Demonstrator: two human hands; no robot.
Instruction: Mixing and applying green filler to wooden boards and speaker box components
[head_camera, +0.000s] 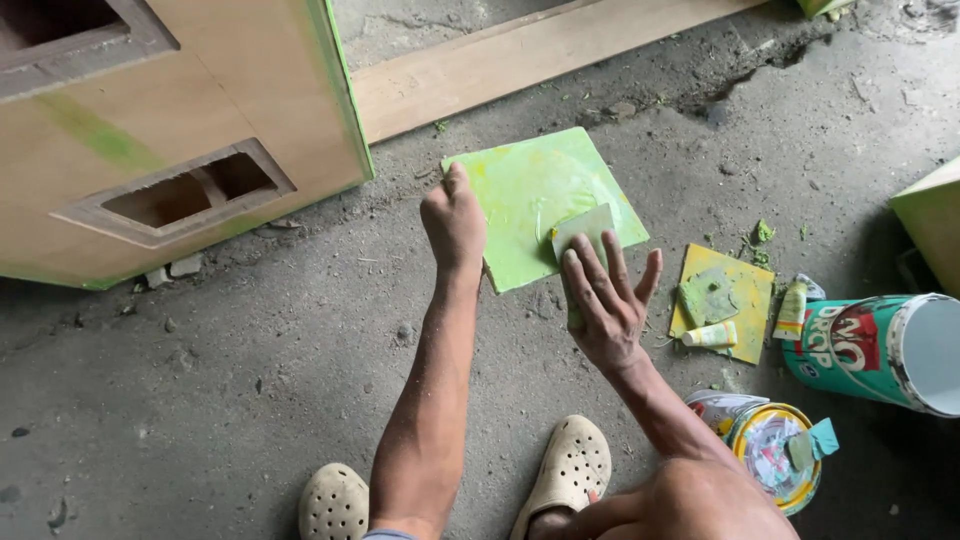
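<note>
A square board (520, 175) smeared with light green putty lies on the concrete floor. My left hand (452, 222) grips the board's near left edge, fingers curled over it. My right hand (602, 300) presses a flat pale scraper (583, 230) onto the putty at the board's right side, fingers spread along the blade. Only the scraper's upper part shows past my fingers.
A plywood cabinet (150, 130) with green-stained edges and rectangular cutouts stands at the left. A wooden plank (520, 55) lies behind. At right are a small yellow board (735, 290) with a putty tube (710, 335), an open tin (775, 450), and a tipped green can (880, 350). My sandals (570, 470) are below.
</note>
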